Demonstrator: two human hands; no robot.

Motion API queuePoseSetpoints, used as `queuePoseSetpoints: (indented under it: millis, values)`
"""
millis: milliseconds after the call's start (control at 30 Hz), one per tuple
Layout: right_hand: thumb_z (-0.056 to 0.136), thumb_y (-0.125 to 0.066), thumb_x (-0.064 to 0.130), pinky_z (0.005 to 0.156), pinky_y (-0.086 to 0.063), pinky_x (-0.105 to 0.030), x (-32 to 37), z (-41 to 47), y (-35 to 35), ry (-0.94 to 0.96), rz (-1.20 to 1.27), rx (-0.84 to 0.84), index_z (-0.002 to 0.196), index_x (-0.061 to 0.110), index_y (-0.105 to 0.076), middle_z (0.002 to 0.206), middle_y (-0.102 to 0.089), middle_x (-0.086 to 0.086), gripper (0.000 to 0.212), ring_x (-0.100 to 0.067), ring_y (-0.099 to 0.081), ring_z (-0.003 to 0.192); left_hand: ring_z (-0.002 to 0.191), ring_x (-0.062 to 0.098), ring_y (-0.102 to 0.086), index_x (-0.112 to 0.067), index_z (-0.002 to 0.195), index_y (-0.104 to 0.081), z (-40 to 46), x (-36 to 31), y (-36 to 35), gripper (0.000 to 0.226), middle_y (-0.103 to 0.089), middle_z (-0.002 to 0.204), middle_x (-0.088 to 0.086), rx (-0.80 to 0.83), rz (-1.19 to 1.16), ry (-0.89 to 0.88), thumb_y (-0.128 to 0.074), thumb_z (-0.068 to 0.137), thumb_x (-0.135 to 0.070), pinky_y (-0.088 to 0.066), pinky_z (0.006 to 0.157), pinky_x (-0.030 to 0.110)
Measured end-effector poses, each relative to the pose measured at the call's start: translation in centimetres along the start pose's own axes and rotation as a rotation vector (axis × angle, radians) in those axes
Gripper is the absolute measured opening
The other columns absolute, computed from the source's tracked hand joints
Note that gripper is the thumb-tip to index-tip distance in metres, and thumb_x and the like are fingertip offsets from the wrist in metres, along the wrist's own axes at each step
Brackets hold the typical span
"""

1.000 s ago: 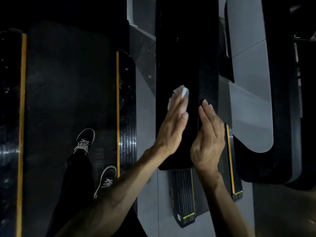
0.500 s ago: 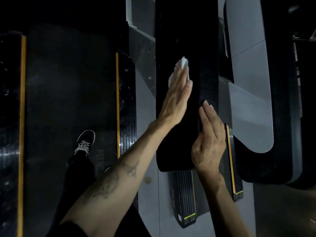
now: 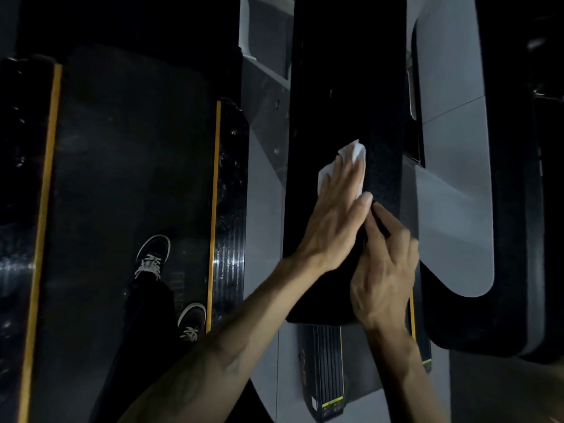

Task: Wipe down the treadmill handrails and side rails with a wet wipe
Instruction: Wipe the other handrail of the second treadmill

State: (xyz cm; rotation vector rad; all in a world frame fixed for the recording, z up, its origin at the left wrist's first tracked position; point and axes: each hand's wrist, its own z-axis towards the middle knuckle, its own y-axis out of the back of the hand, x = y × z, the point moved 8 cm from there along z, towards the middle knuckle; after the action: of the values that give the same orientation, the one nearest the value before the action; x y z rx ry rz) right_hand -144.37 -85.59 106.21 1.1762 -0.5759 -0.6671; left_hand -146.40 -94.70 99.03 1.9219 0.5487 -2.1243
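Note:
A wide black treadmill handrail [image 3: 341, 87] runs away from me in the middle of the view. My left hand [image 3: 332, 218] lies flat on its top with straight fingers, pressing a white wet wipe [image 3: 351, 157] against the rail; the wipe shows beyond and beside the fingertips. My right hand [image 3: 384, 270] rests against the rail's right side near its close end, fingers straight and pointing forward. A black side rail with a yellow stripe [image 3: 227, 209] lies below to the left.
The treadmill belt [image 3: 128, 178] is at the left, with my two black shoes [image 3: 152, 257] standing on it. A neighbouring treadmill's grey and black handrail [image 3: 457, 178] runs along the right. Grey floor shows between the machines.
My left hand has slid the wipe back toward me along the handrail after reaching farther forward half a second ago. The right hand has stayed at the rail's side.

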Motion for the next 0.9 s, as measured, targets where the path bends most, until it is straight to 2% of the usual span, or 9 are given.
queuePoseSetpoints:
  millis: [100,200,267,433,567,700,733,833,900]
  values:
    - [0.098,-0.045,0.002,0.09,-0.039,-0.033,0.4,2.2,0.0,0.015,0.012,0.007,0.139,0.004,-0.061,0.136,-0.057,-0.016,0.043,-0.031,-0.051,0.102,0.156,0.008,0.017,-0.014,0.164,0.0,2.7,1.1,1.4,0.09,0.014,0.167,-0.01,-0.004,0.039,0.035,-0.003,0.097,-0.073,0.016,0.124,0.03]
    - [0.094,-0.054,0.001,0.096,-0.041,-0.038,1.5,4.4,-0.6,0.061,0.022,0.025,0.137,0.007,-0.062,0.139,-0.055,-0.015,0.044,-0.03,-0.048,0.113,0.155,0.008,0.018,-0.022,0.164,0.001,4.0,2.9,2.4,0.089,0.013,0.171,-0.008,-0.025,0.02,0.09,-0.004,0.095,-0.077,0.013,0.127,0.047]
    - [0.091,-0.058,0.001,0.101,-0.04,-0.04,2.0,6.0,-1.3,0.091,0.022,0.036,0.137,0.008,-0.062,0.143,-0.053,-0.015,0.046,-0.031,-0.047,0.122,0.155,0.005,0.017,-0.026,0.165,0.002,4.1,4.2,3.2,0.089,0.013,0.171,-0.012,-0.052,-0.048,0.16,-0.008,0.094,-0.079,0.01,0.127,0.052]
    - [0.088,-0.06,-0.004,0.109,-0.04,-0.048,1.9,8.6,-2.3,0.107,0.012,0.043,0.136,0.006,-0.061,0.151,-0.048,-0.017,0.049,-0.034,-0.046,0.135,0.154,0.0,0.014,-0.032,0.164,0.0,1.7,6.2,3.5,0.097,0.01,0.17,-0.017,-0.066,-0.229,0.298,-0.016,0.087,-0.089,0.007,0.128,0.051]
    - [0.088,-0.057,0.0,0.114,-0.037,-0.049,1.4,8.3,-2.3,0.095,0.056,0.075,0.139,0.003,-0.058,0.156,-0.043,-0.016,0.051,-0.033,-0.042,0.141,0.156,0.002,0.011,-0.027,0.165,-0.007,-0.8,6.2,2.6,0.091,0.004,0.171,-0.016,-0.075,-0.286,0.285,-0.018,0.093,-0.082,0.006,0.129,0.048]
    - [0.087,-0.055,0.002,0.115,-0.035,-0.046,1.2,8.4,-2.3,0.03,0.1,0.045,0.141,0.004,-0.057,0.157,-0.044,-0.012,0.054,-0.03,-0.042,0.142,0.156,0.004,0.009,-0.026,0.164,-0.01,-1.3,5.6,1.7,0.079,0.0,0.172,-0.013,-0.121,-0.251,0.258,-0.015,0.1,-0.072,0.004,0.128,0.031]
    - [0.087,-0.055,0.002,0.115,-0.035,-0.046,1.2,8.3,-2.3,0.019,0.104,0.04,0.143,0.004,-0.055,0.157,-0.044,-0.012,0.056,-0.029,-0.042,0.143,0.157,0.007,0.008,-0.027,0.163,-0.01,-1.0,5.4,1.6,0.075,0.0,0.172,-0.012,-0.132,-0.251,0.248,-0.015,0.102,-0.069,0.004,0.128,0.031]
    - [0.087,-0.055,0.002,0.117,-0.034,-0.046,1.3,8.3,-2.3,0.002,0.106,0.042,0.147,0.001,-0.049,0.158,-0.042,-0.013,0.061,-0.028,-0.039,0.146,0.158,0.013,0.006,-0.029,0.162,-0.011,1.3,5.2,2.1,0.064,-0.004,0.171,-0.013,-0.157,-0.247,0.191,-0.014,0.106,-0.06,0.002,0.129,0.044]
    - [0.087,-0.056,0.002,0.118,-0.033,-0.047,1.4,8.5,-2.5,0.009,0.087,0.046,0.148,0.0,-0.048,0.158,-0.041,-0.014,0.062,-0.029,-0.036,0.147,0.158,0.013,0.005,-0.032,0.161,-0.009,3.2,5.0,2.8,0.059,-0.002,0.172,-0.012,-0.153,-0.225,0.176,-0.012,0.107,-0.057,0.002,0.13,0.045]
